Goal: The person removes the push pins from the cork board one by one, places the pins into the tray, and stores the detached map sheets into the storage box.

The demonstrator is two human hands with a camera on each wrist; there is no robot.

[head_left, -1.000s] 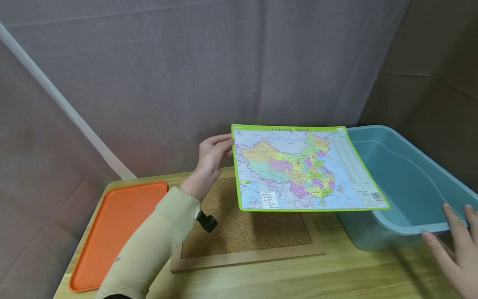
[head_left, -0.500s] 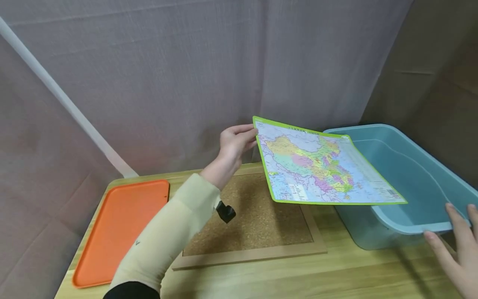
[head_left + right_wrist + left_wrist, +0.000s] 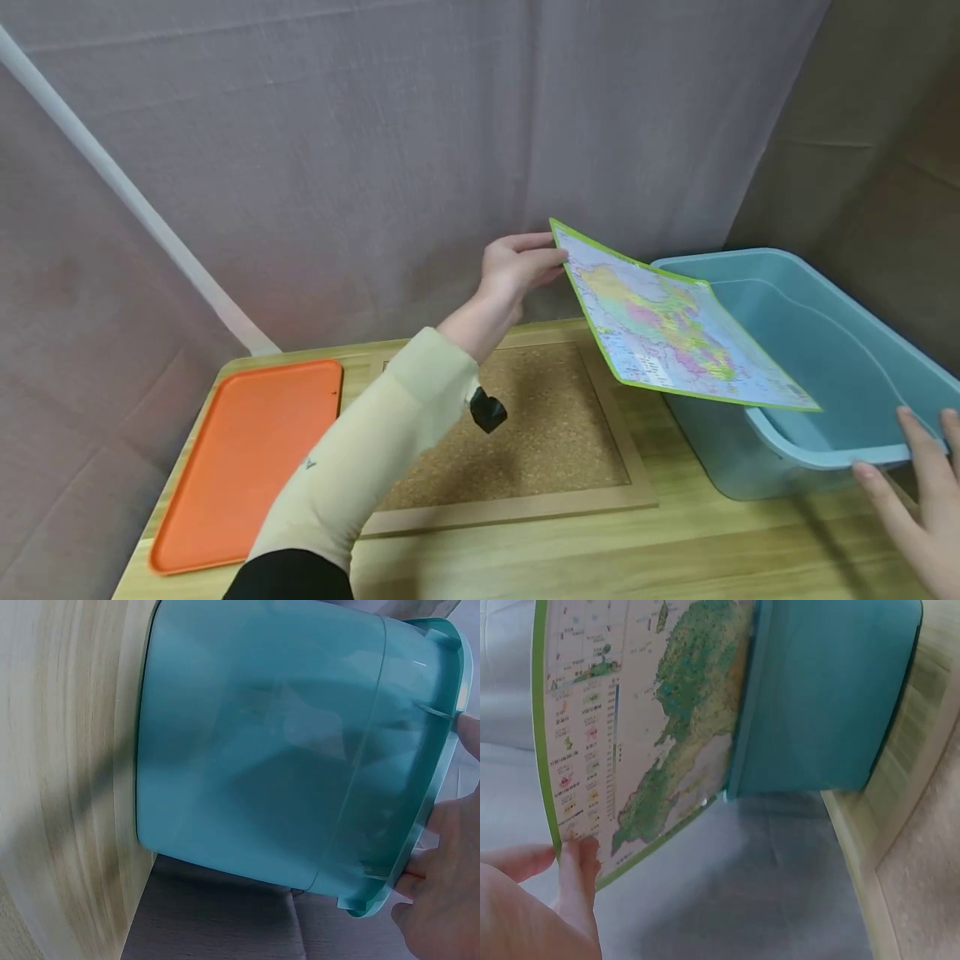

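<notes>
While the left hand (image 3: 513,271) pinches the map sheet (image 3: 667,333) by its upper left corner, fingers curled on the green border, the sheet hangs tilted in the air with its far, lower edge over the near rim of the teal plastic bin (image 3: 825,450). Compared with a second ago, the hand has risen and travelled to the right, and the sheet, which faced the head camera almost flat on, now slopes steeply down toward the bin's opening. Its low corner has come from short of the bin to just above the rim. That reads as the sheet being fed into the bin, not yet released and not yet inside.

From the left wrist view the fingertips (image 3: 577,859) press on the printed underside of the sheet, with the bin's wall (image 3: 825,697) just beyond.

The right hand (image 3: 918,500) has barely shifted: its fingers lie straight against the bin's near corner, thumb below the lip (image 3: 390,889), steadying it rather than clasping it.

On the wooden worktop (image 3: 637,550) lie a framed cork board (image 3: 525,433) beneath the left forearm and an orange tray (image 3: 240,458) at the left.
</notes>
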